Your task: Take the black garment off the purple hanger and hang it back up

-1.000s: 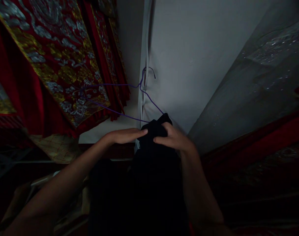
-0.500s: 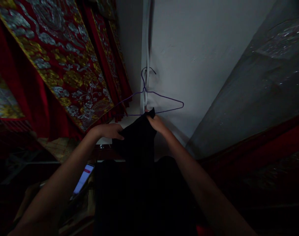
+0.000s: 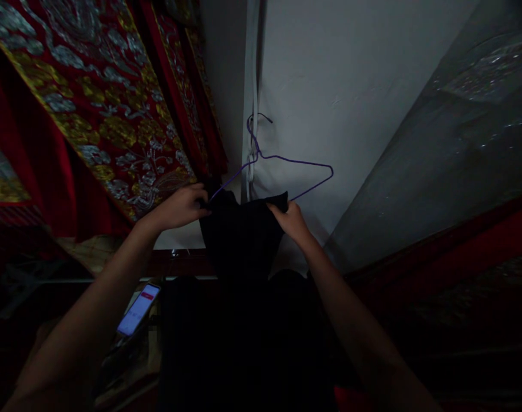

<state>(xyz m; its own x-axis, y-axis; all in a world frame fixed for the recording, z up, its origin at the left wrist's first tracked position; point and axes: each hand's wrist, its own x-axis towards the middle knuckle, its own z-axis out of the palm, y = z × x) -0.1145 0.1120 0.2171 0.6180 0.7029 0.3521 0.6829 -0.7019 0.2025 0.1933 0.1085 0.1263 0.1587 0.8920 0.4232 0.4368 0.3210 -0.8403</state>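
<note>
A black garment [image 3: 241, 237] is stretched between my two hands below a purple wire clothes hanger [image 3: 295, 161]. My left hand [image 3: 181, 206] grips its left upper edge, and the hanger's left end runs in under the cloth there. On the other side, my right hand [image 3: 290, 220] pinches the right upper corner, close to the hanger's lower bar. The hanger's hook is caught at a white strap or pipe on the wall, and its right end sticks out bare. Dark cloth hides most of the bottom bar. What kind of garment it is cannot be made out.
Red cloth with gold and silver embroidery [image 3: 115, 109] hangs at the left. Clear plastic sheeting [image 3: 450, 137] covers something at the right. A lit phone [image 3: 138, 309] lies low on the left, near my left forearm. Behind the hanger is a pale wall [image 3: 329, 74].
My left hand has moved up and my right hand slightly right, spreading the black garment wider. The garment's left edge now covers the hanger's left end, and the hanger has tilted down to the left.
</note>
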